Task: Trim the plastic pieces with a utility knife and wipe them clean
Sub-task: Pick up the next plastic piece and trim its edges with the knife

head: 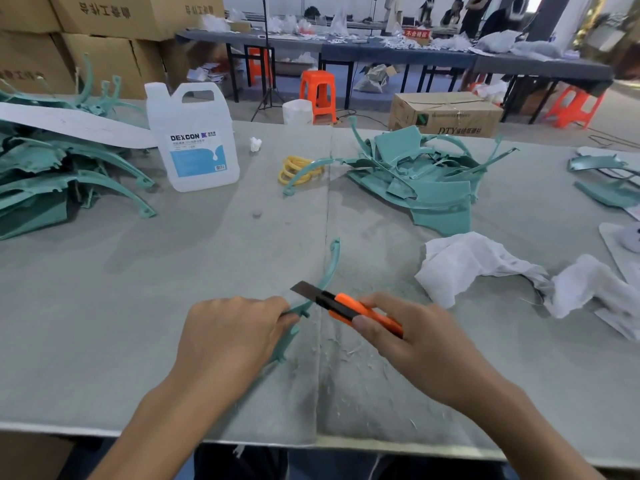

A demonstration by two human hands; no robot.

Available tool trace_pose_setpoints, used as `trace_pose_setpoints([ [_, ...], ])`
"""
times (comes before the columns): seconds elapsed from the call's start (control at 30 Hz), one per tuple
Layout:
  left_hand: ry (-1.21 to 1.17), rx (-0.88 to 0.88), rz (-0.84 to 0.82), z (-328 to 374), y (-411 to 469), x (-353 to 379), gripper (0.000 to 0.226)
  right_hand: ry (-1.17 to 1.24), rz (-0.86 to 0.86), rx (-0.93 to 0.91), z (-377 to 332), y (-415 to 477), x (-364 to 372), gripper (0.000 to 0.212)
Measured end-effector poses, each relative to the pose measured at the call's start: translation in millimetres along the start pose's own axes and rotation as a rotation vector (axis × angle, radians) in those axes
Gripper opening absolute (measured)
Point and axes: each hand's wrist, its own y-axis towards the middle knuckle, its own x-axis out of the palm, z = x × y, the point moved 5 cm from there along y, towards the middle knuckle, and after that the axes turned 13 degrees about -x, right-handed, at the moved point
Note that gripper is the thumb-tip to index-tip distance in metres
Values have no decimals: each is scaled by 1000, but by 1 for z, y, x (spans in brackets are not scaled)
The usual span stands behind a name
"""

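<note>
White DEXCON jug upright on the grey table, far left of centre. Yellow rings piled to its right, small white wad between them, further back. Stacked cardboard boxes far left. Orange stool and floor carton beyond the table; long dark tables far back.

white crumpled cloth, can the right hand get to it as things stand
Probably yes: the white crumpled cloth lies just beyond the right hand with bare grey mat between, though that hand grips the orange utility knife.
</note>
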Motion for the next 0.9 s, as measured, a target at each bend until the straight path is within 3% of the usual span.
trace_pose_setpoints([
  [0.13,-30,-5,7,-4,-2,1,35,-35,-11,2,4,-1,14,26],
  [0.33,-71,39,50,-6,-2,5,46,-196,196,155,71,47,15,29],
  [0.5,-84,2,48,-17,-2,6,47,-342,106,298,118,78,15,32],
  [0.57,-119,-55,28,-28,-1,6,47,-180,149,334,122,76,18,30],
  [0.67,-295,-205,-21,-50,3,9,48,260,308,336,108,70,24,21],
  [0.8,-873,-379,-153,-69,9,27,52,582,436,250,75,64,24,14],
  [0.9,-1273,-649,-371,-64,-1,52,53,695,476,171,54,58,24,12],
])
